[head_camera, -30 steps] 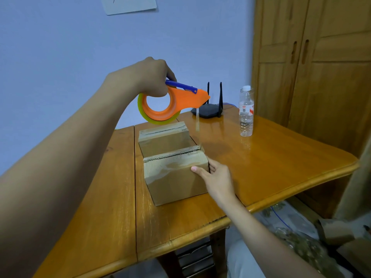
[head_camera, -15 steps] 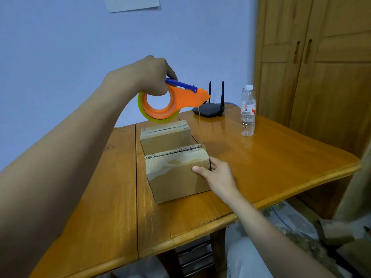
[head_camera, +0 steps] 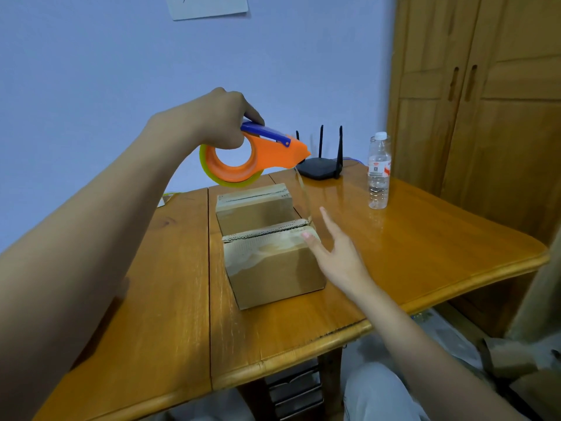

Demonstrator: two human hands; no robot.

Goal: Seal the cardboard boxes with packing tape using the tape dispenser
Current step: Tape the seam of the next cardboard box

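Table [head_camera: 425, 253]: glossy wood | wall [head_camera: 91, 71]: blue | wardrobe [head_camera: 485, 101]: wooden

A home room is indicated: a wardrobe [head_camera: 485, 101] is seen beside a table [head_camera: 409, 247], where a router [head_camera: 318, 170] is kept.

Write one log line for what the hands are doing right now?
left hand: grips tape dispenser above boxes | right hand: open, fingertip on near box | tape strip: runs to box

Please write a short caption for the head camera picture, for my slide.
Left hand holds the tape dispenser above two cardboard boxes; right hand touches the near box's corner.
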